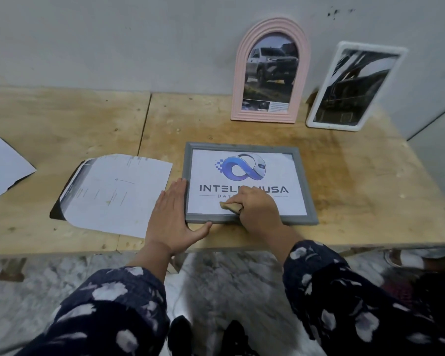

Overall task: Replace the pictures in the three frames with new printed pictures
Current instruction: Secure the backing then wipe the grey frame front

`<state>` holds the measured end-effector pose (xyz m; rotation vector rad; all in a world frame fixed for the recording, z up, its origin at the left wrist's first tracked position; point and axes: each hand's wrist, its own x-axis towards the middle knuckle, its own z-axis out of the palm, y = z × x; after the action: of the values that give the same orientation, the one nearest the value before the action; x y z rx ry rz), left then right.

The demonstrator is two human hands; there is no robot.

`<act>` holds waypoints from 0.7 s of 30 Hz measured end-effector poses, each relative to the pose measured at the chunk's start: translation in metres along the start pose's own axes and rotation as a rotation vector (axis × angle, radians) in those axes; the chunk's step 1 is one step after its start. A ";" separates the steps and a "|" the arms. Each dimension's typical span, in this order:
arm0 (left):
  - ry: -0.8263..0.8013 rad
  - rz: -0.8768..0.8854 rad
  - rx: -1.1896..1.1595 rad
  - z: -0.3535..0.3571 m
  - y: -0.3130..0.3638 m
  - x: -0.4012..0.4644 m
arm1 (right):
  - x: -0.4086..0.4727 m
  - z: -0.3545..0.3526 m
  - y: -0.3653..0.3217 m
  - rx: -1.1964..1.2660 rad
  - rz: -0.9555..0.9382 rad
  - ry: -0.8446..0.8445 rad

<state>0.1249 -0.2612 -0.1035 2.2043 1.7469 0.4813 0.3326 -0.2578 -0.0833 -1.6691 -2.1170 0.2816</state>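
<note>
Head view: the grey frame (251,183) lies flat on the table (357,176), face up, near the front edge, with a logo print (247,181) in it. The left hand (171,217) lies flat with straight fingers along the frame's 9 o'clock side, thumb hooked under the 7 o'clock corner, bracing it. The right hand (257,209) has its grip curled round a small tan block (230,207), pressed on the print near 6 o'clock.

The frame looks light and stiff, likely to slide on bare plywood, so it wants bracing or lifting by its 2 long rails. Whether glass covers the print I cannot tell; if so, it is fragile and slippery, so press gently. The loose sheets (113,194) at 9 o'clock are thin and floppy.

At 12 o'clock the pink arched frame (270,70) and, at 1 o'clock, the white frame (355,86) lean on the wall, both showing car photos, probably not yet replaced.
</note>
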 end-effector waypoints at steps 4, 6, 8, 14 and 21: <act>-0.032 0.021 -0.027 -0.002 -0.001 0.000 | 0.012 -0.032 0.002 0.193 0.284 -0.362; -0.051 0.045 -0.035 -0.005 -0.003 0.003 | 0.019 -0.047 0.008 0.290 0.416 -0.287; -0.050 0.059 -0.018 -0.008 -0.001 0.004 | 0.026 -0.055 0.018 0.336 0.474 -0.203; 0.025 0.170 0.168 0.011 0.053 -0.002 | 0.061 -0.061 0.043 0.221 0.515 -0.095; 0.000 0.194 0.258 0.047 0.082 -0.002 | 0.100 -0.048 0.057 -0.119 0.262 -0.113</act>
<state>0.2165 -0.2819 -0.1119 2.5678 1.6854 0.3112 0.3857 -0.1517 -0.0434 -2.0489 -2.0266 0.3413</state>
